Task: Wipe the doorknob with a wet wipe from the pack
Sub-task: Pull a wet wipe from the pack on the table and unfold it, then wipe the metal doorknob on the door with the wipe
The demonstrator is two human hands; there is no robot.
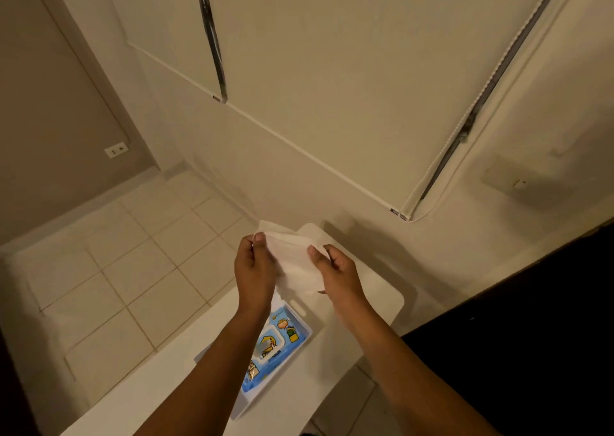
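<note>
In the head view, the doorknob was nowhere to be seen, and a dark mass at the right edge was too shadowed to identify. The one pack of wipes (275,352), blue with cartoon print, lay in a white tray (247,402) on a white table (332,385); the left forearm crossed over its near part, so its full outline was hidden. One wet wipe (292,262) was held up above the table between two hands. The left hand (254,269) pinched the wipe's left edge between thumb and fingers, and the right hand (337,276) pinched its right edge likewise; the curled fingers behind the sheet could not be made out. Behind them hung two pale roller blinds (332,70), and one wall socket (116,150) sat low on the left wall above the tiled floor (133,269).
</note>
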